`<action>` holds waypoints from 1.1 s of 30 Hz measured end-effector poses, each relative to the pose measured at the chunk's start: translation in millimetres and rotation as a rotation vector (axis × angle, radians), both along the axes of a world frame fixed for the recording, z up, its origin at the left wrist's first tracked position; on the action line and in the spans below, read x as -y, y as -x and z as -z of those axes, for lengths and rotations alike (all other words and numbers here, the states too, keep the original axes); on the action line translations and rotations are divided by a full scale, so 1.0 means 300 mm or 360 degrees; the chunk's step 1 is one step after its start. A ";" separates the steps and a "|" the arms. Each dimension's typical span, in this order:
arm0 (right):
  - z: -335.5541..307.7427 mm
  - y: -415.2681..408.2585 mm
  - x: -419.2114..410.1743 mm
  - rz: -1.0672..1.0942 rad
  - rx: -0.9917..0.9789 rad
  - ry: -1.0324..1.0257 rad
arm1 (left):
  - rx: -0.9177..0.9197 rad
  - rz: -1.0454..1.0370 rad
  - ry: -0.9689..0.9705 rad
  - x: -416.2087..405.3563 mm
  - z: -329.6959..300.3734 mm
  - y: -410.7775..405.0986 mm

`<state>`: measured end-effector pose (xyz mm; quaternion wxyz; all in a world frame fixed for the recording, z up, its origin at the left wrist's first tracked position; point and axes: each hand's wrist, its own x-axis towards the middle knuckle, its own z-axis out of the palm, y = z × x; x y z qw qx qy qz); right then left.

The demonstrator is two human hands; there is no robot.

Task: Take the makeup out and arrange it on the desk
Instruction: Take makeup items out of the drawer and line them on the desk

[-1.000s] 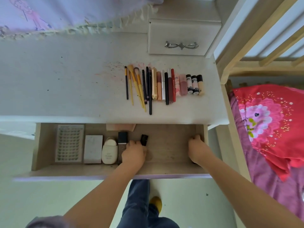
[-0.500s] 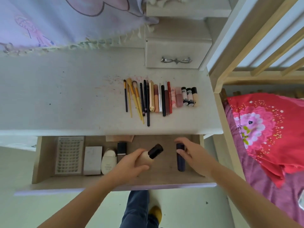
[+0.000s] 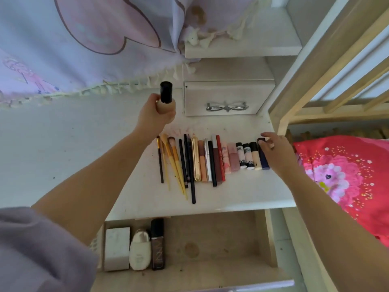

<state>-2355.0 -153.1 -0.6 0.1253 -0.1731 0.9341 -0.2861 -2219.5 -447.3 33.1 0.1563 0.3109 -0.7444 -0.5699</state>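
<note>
White desk [image 3: 63, 157] holds a near-complete row: brushes [image 3: 171, 163], pencils, lip tubes. Open drawer [image 3: 221, 245] still has a white box, a cream bottle, a dark bottle. Both hands were in the drawer; now left hand [image 3: 154, 114] grips a foundation bottle [image 3: 166, 98] above the desk, right hand [image 3: 275, 152], fingers loose, sets a navy tube [image 3: 264, 157] at the row's end.

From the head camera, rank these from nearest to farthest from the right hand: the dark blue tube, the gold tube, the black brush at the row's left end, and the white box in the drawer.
1. Dark blue tube, right end of the row, at the right hand.
2. Gold tube, middle of the row.
3. Black brush, left end.
4. White box, down in the open drawer, left side.
</note>
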 end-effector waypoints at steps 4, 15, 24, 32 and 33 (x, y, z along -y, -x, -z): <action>0.048 0.002 -0.009 -0.0005 -0.0060 0.0051 | 0.0089 0.0035 0.0023 0.023 0.081 0.080; -0.096 -0.259 -0.013 -0.0155 -0.0352 0.0491 | -0.0019 -0.0162 0.0262 -0.099 0.026 -0.115; 0.233 -0.813 0.075 -0.1016 0.0710 -0.0326 | 0.0907 0.0232 0.0895 -0.358 0.387 -0.820; 0.394 -0.920 0.345 -0.0580 0.0867 -0.0410 | 0.1588 0.0410 0.0743 -0.368 0.505 -0.799; 0.401 -0.933 0.361 -0.0571 0.0802 -0.0476 | 0.1580 0.0398 0.0703 -0.366 0.513 -0.799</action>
